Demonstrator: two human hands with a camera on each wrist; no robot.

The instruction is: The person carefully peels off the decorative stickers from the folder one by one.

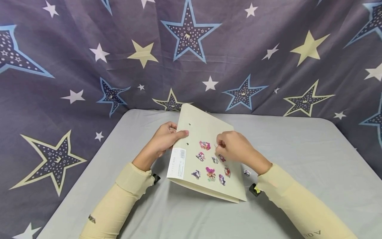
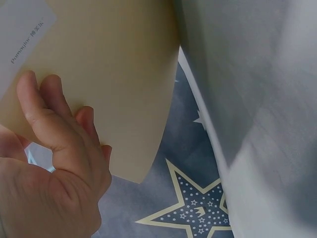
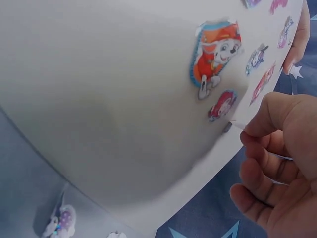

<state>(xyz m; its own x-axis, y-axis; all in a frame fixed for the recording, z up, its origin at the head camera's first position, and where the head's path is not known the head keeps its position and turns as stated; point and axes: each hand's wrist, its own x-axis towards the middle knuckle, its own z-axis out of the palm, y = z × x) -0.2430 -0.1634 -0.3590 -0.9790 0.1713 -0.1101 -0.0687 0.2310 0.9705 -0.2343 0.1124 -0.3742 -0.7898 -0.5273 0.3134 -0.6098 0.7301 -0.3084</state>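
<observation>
A cream paper folder (image 1: 206, 129) stands tilted over the table, with several colourful cartoon stickers (image 1: 210, 173) on its front. My left hand (image 1: 165, 137) grips its left edge, thumb on the front near two punched holes; in the left wrist view its fingers (image 2: 54, 114) lie against the other side. My right hand (image 1: 237, 146) is at the folder's right part. Between thumb and forefinger it pinches a small pale sticker (image 3: 238, 125), right at the folder's surface. Just beside that is a red round sticker (image 3: 223, 105), below a larger puppy sticker (image 3: 215, 54).
A white label (image 1: 178, 163) with a barcode is on the folder's lower left. One loose sticker (image 1: 247, 172) lies on the grey-covered table (image 1: 283, 146), right of the folder. A star-patterned curtain (image 1: 209, 69) hangs behind the table.
</observation>
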